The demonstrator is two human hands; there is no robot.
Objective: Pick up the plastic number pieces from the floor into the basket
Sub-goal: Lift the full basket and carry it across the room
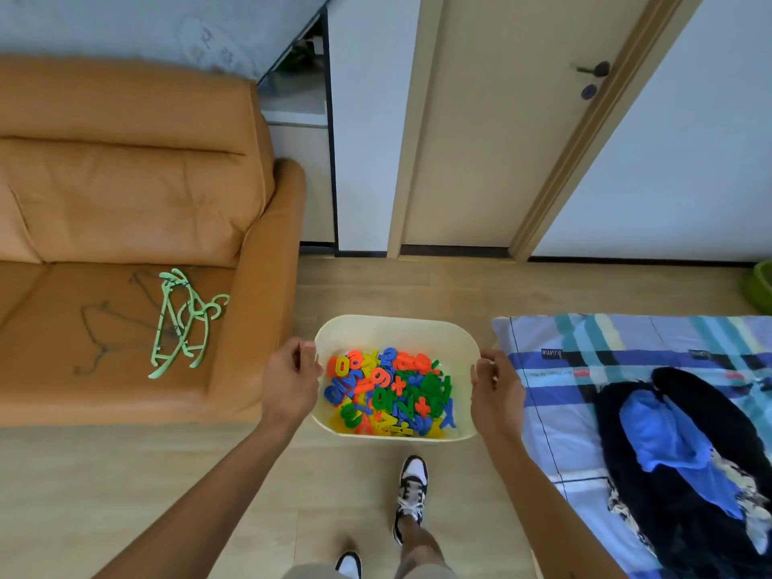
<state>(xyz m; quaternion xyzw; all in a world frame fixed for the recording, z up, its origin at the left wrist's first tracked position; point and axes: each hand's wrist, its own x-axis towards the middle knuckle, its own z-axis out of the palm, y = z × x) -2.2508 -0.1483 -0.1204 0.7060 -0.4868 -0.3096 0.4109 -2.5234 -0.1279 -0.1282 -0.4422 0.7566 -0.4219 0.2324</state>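
Basket held at both short ends

Left hand (pixel 292 380) and right hand (pixel 495 384) each gripped the basket (pixel 397 328) rim — number pieces (pixel 388 390) lay between them, long axis left-to-right.

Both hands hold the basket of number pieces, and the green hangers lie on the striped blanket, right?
No. The head view shows the green hangers on the orange sofa, not the blanket. Left hand and right hand do hold the basket.
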